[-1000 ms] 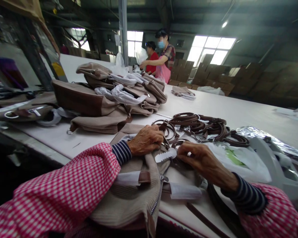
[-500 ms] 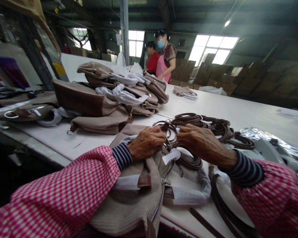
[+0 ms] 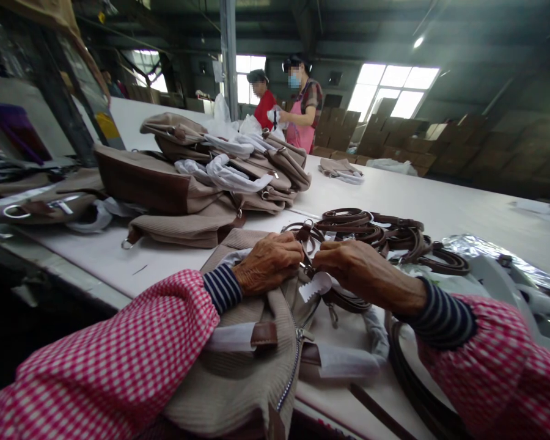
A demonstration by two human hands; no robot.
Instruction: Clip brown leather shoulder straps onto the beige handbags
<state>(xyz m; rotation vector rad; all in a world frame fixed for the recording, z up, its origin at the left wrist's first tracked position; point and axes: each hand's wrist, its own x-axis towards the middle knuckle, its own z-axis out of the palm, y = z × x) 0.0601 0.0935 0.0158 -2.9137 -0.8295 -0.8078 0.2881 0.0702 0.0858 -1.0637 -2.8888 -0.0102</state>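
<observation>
A beige corduroy handbag [image 3: 238, 382] with a metal zipper [image 3: 289, 366] and brown trim lies in front of me. My left hand [image 3: 272, 261] is closed on the bag's far end, close to a brown tab with a metal ring [image 3: 307, 227]. Just right of it, my right hand [image 3: 362, 272] pinches at a coiled brown strap [image 3: 348, 300]; the exact part between the fingertips is hidden. Small metal hardware shows between both hands. A white notched tag [image 3: 315, 287] hangs below them. The bag's handle [image 3: 348, 360] is wrapped in white material.
Matching bags [image 3: 197, 174] are heaped at the back left. Several coiled brown straps [image 3: 371, 226] lie beyond my right hand, near silvery plastic [image 3: 490, 253]. Loose straps [image 3: 407, 366] lie at right. Two people [image 3: 297, 104] stand across the white table [image 3: 440, 198]; cardboard boxes are stacked behind.
My right hand has moved left, its fingertips now close to my left hand, which stays on the bag. Across the table, one person has raised their hands with something white.
</observation>
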